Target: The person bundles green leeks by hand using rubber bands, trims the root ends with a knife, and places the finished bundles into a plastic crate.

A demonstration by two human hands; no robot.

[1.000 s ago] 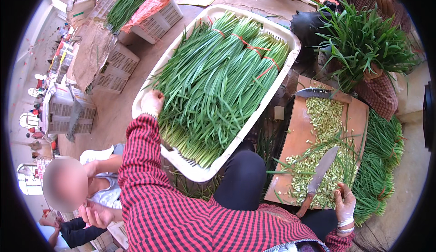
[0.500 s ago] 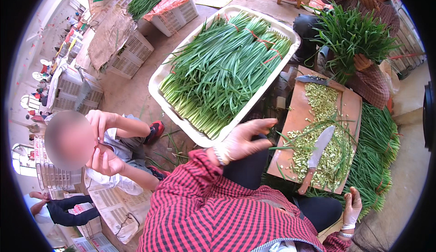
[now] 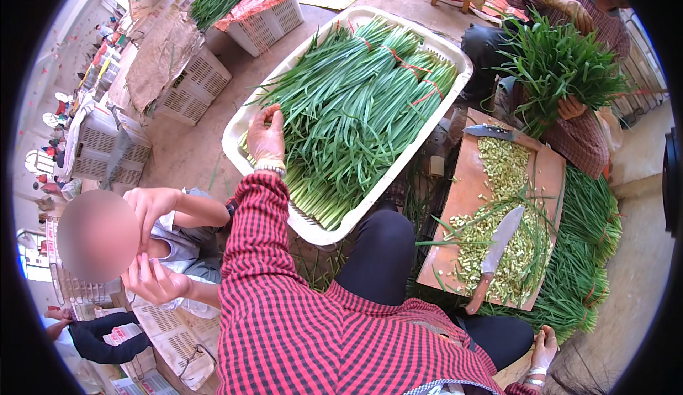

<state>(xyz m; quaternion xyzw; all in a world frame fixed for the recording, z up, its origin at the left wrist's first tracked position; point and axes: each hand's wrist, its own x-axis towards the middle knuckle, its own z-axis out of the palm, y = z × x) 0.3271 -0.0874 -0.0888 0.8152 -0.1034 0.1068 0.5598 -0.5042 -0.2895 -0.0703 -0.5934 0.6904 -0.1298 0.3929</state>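
Observation:
My left hand point(image 3: 266, 137), in a thin glove with a band at the wrist, reaches over the left side of a white plastic crate point(image 3: 235, 139). Its fingers are bent together at the green garlic chives point(image 3: 348, 117) lying there in bundles with red ties; what they hold, if anything, is hidden. Down by my right knee, my right hand point(image 3: 544, 349) hangs with its fingers loosely apart and nothing in it. Between my legs and a co-worker stands a wooden board point(image 3: 445, 253) with chopped pale stems point(image 3: 473, 253). A knife point(image 3: 501, 242) with a wooden handle rests on them.
A second knife point(image 3: 491, 132) lies at the board's far end. Bundled chives point(image 3: 587, 245) are piled right of the board. Opposite, a co-worker's hand point(image 3: 571, 107) holds a leafy bunch point(image 3: 558, 60). Close on my left, another person's hands point(image 3: 153, 277) are raised. Crates point(image 3: 192, 89) stand behind.
My left hand has swung left and away from near the board to the crate's left side, its fingers now bent. My right hand has dropped slightly beside my knee.

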